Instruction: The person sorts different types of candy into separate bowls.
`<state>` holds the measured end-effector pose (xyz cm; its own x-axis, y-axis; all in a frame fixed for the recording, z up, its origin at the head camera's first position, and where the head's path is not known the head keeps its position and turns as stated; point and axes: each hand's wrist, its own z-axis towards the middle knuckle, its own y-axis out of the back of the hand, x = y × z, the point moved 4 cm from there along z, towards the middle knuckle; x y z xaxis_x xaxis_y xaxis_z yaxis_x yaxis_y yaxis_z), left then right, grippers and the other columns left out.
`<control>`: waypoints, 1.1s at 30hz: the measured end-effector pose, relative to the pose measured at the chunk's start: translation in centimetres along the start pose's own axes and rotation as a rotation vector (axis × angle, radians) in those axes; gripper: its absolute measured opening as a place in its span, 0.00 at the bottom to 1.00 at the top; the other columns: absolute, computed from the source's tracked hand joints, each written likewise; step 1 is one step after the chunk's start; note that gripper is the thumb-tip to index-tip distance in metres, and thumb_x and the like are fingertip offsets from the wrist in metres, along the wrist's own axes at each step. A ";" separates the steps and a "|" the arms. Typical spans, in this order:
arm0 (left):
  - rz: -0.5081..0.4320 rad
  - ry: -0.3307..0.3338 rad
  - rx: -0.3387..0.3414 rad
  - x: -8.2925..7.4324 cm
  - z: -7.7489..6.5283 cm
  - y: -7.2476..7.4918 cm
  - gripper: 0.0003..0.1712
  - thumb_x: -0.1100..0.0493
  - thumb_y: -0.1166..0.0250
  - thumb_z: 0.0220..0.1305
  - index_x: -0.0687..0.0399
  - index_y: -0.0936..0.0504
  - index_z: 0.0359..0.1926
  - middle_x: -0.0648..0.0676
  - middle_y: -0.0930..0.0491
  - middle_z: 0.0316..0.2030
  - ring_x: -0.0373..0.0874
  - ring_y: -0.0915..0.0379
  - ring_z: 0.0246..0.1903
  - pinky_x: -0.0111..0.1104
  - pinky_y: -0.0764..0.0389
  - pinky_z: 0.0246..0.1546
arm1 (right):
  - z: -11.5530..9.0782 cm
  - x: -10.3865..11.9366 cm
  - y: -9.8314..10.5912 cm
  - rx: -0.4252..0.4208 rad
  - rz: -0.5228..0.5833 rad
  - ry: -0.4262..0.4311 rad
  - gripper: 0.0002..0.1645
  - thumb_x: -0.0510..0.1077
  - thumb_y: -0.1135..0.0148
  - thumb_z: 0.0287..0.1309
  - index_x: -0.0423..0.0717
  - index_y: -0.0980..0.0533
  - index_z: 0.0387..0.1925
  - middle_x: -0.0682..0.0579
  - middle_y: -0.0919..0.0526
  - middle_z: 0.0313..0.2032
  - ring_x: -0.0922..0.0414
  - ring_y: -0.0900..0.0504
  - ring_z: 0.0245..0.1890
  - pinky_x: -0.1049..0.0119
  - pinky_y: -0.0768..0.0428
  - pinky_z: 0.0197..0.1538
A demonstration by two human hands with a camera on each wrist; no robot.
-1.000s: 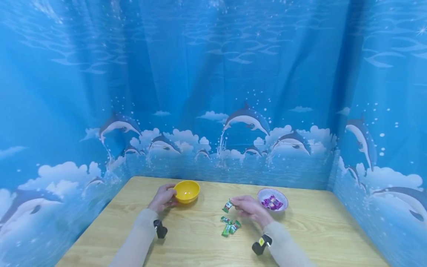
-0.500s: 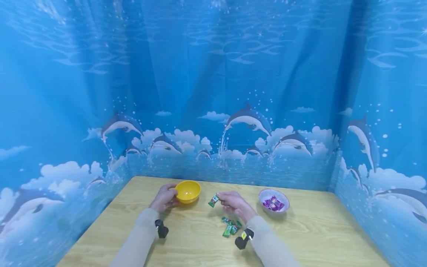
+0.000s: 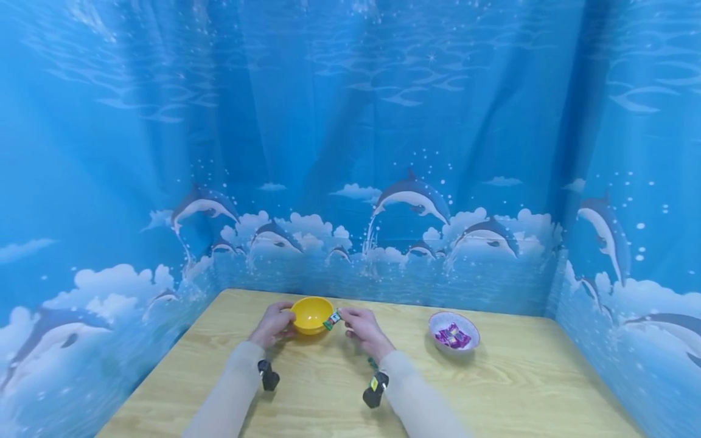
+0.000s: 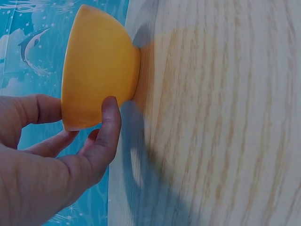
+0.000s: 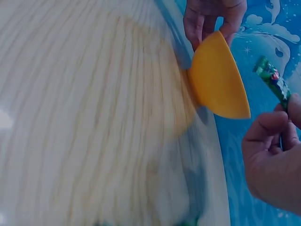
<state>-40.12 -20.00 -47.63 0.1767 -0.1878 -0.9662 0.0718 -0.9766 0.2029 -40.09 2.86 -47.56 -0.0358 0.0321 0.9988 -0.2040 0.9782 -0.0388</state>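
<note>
Where hands (image 3: 364,328) meet — purple-sweet dish (image 3: 453,334) apart

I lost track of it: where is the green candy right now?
In the head view, the green candy is pinched in the right hand, just beside the yellow bowl's right rim.

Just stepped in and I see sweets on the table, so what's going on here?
A person sits at a light wooden table. Their left hand holds the rim of a small yellow plastic bowl, while their right hand pinches a green wrapped candy right beside that bowl's rim. A white bowl of purple wrapped candies stands apart to the right.
</note>
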 end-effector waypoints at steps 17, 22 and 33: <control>-0.014 -0.019 0.014 0.3 0.0 -0.8 0.29 0.71 0.48 0.59 0.67 0.32 0.64 0.71 0.30 0.58 0.56 0.24 0.48 0.46 0.15 0.45 | 0.9 -1.0 -2.7 -0.193 0.010 -0.029 0.20 0.46 0.37 0.63 0.38 0.20 0.51 0.51 0.19 0.40 0.61 0.30 0.30 0.71 0.28 0.31; -0.014 -0.024 0.028 0.2 0.0 -0.9 0.29 0.70 0.48 0.61 0.67 0.33 0.65 0.71 0.30 0.59 0.55 0.24 0.49 0.46 0.15 0.46 | 0.8 -1.2 -2.1 -0.135 -0.048 -0.040 0.21 0.47 0.37 0.63 0.40 0.20 0.53 0.51 0.19 0.39 0.61 0.29 0.27 0.72 0.30 0.27; -0.017 -0.009 0.016 -0.1 -0.1 -0.2 0.29 0.70 0.48 0.61 0.66 0.33 0.65 0.70 0.30 0.59 0.56 0.26 0.51 0.47 0.16 0.47 | 0.8 -0.7 0.3 0.144 -0.092 -0.050 0.28 0.49 0.36 0.63 0.40 0.25 0.61 0.44 0.21 0.58 0.46 0.24 0.57 0.53 0.20 0.57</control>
<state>-40.01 -19.71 -47.52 0.1672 -0.1721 -0.9708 0.0593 -0.9811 0.1841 -40.90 2.92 -48.32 -0.0579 -0.0703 0.9958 -0.3465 0.9369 0.0460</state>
